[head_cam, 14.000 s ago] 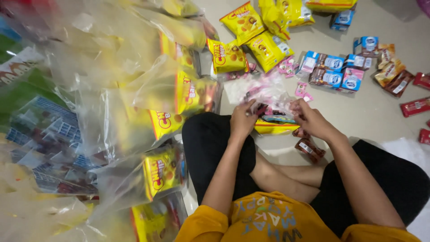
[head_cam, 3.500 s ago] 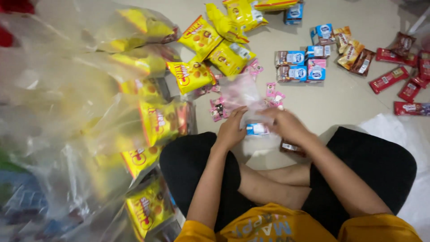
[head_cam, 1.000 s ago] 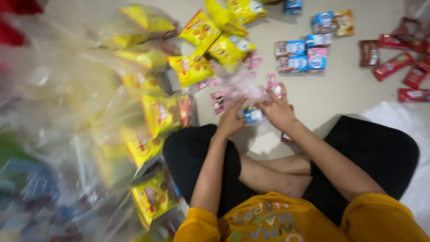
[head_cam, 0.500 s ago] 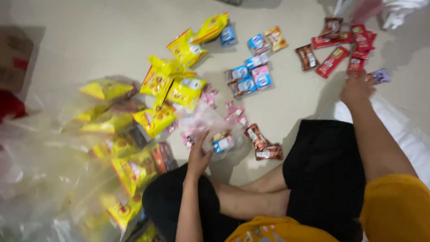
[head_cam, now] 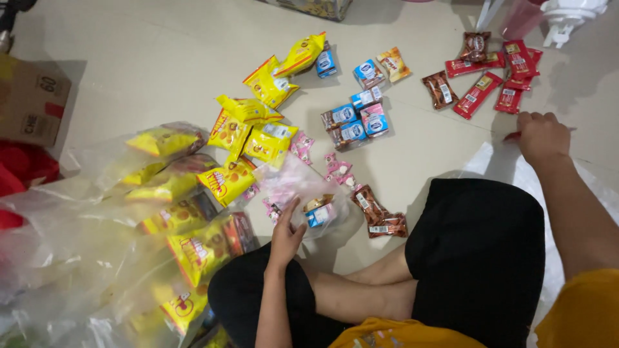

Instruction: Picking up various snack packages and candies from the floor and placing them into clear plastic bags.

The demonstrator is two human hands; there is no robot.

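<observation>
The left hand [head_cam: 285, 233] rests with its grip loose and fingers spread on a small clear bag [head_cam: 308, 196] lying on the floor [head_cam: 161, 58] by the knee, already holding a blue packet and some pink sachets. The right hand [head_cam: 541, 135] is closed around a red stick packet [head_cam: 514, 136] beside the red snack bars [head_cam: 490, 80]. Judging by this, the filling looks partway: filled clear bags [head_cam: 155, 212] pile at the left, while yellow snack packs [head_cam: 258, 129] and blue packets [head_cam: 353, 119] lie loose.
</observation>
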